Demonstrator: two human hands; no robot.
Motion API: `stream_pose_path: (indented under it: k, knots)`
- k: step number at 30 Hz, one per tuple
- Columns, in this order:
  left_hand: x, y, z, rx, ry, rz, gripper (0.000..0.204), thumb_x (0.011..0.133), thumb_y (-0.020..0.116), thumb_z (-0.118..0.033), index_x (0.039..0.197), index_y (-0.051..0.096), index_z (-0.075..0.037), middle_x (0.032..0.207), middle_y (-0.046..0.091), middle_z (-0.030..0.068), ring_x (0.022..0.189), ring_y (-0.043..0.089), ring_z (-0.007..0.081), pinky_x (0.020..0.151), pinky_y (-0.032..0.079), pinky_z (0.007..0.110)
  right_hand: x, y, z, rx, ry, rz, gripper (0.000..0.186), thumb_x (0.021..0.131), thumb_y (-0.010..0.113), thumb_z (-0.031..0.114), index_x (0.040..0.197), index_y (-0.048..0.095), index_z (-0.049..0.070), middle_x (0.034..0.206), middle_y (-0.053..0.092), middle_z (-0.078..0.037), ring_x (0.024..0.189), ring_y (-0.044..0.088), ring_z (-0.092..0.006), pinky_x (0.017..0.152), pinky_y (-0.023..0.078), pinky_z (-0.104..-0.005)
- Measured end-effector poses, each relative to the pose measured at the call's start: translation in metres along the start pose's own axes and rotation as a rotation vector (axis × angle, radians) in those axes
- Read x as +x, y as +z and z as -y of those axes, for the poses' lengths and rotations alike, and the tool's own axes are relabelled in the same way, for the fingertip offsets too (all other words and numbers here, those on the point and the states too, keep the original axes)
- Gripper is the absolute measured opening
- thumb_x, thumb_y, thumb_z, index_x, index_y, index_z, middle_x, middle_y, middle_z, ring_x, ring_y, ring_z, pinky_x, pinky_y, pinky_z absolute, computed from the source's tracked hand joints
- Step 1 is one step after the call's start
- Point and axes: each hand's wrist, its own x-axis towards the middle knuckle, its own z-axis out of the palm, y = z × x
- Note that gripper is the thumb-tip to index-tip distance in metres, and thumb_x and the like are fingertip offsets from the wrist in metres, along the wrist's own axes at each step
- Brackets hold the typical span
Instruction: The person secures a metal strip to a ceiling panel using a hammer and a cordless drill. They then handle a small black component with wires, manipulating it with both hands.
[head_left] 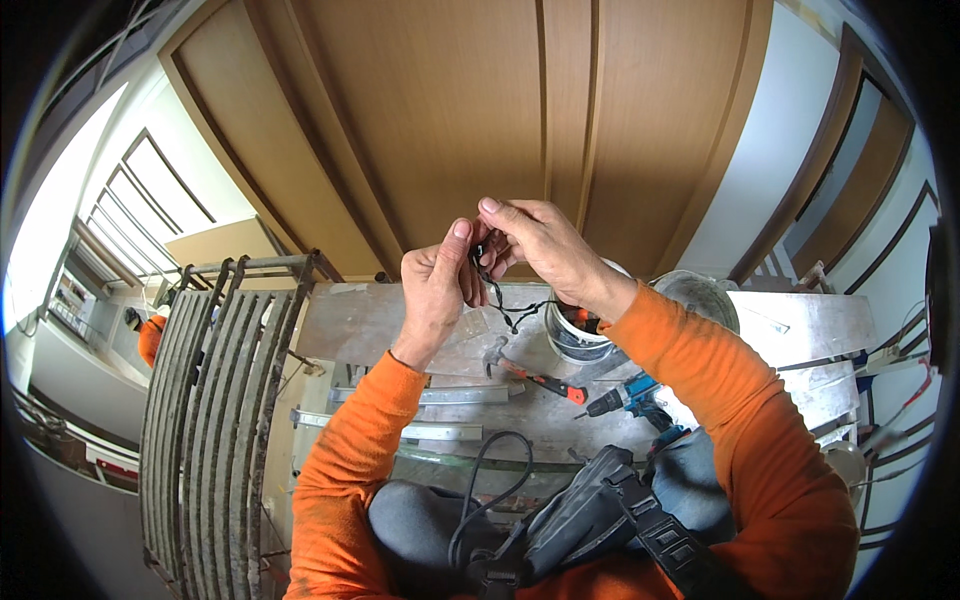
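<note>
A thin, tangled black cord [497,291] hangs between my two hands, raised in front of the wooden panels. My left hand [436,285] is closed on it, thumb up and fingers curled. My right hand [560,252] pinches the same cord near its top, close beside the left fingertips. A small dark part sits where the fingers meet; its kind is partly hidden. The loose end dangles toward a white bucket [572,347] below my right wrist, with orange and dark items in it. A claw hammer [537,374] lies on the platform beneath.
Right of the hammer rests a blue cordless drill [628,396]. Metal profiles [450,396] lie left of it. A second, grey bucket [700,298] stands behind my right forearm. Tall wooden panels [440,110] rise ahead. At the left is a slatted scaffold deck [215,400], with an orange-sleeved person [152,338] beyond.
</note>
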Motion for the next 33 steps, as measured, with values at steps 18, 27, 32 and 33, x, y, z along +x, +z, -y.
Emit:
stream_pose_path:
  k: [18,27,32,33]
  knots:
    - [0.001,0.006,-0.021,-1.256,-0.369,1.257,0.101,0.091,0.011,-0.086,0.052,0.055,-0.003,0.050,0.059,0.0161,0.044,0.064,0.0339,0.044,0.058,0.042,-0.005,0.022,0.003,0.073,-0.113,0.291,0.038,0.099,0.068,0.031,0.118,0.069,-0.003,0.102,0.071,-0.006,0.100,0.062,-0.0119,0.089,0.049,-0.0294]
    - [-0.010,0.015,-0.020,-1.341,-0.466,1.199,0.099,0.088,0.019,-0.089,0.049,0.051,-0.005,0.044,0.051,0.0138,0.038,0.058,0.0331,0.039,0.055,0.047,-0.007,0.031,0.005,-0.225,-0.265,0.141,0.039,0.093,0.074,0.037,0.085,0.066,0.000,0.079,0.064,-0.002,0.078,0.054,-0.0092,0.072,0.046,-0.0309]
    - [-0.010,0.017,-0.021,-1.323,-0.444,1.236,0.100,0.086,0.019,-0.091,0.052,0.053,-0.003,0.047,0.054,0.0164,0.041,0.061,0.0361,0.040,0.055,0.048,-0.008,0.035,0.005,-0.036,-0.248,0.177,0.039,0.093,0.074,0.038,0.088,0.068,0.000,0.077,0.064,-0.004,0.076,0.057,-0.0099,0.070,0.048,-0.0312]
    - [-0.010,0.017,-0.021,-1.319,-0.450,1.239,0.100,0.085,0.019,-0.092,0.052,0.053,-0.003,0.048,0.054,0.0168,0.041,0.061,0.0368,0.040,0.056,0.048,-0.008,0.036,0.006,-0.035,-0.256,0.163,0.038,0.093,0.074,0.039,0.089,0.069,0.001,0.078,0.065,-0.004,0.076,0.058,-0.0100,0.070,0.048,-0.0310]
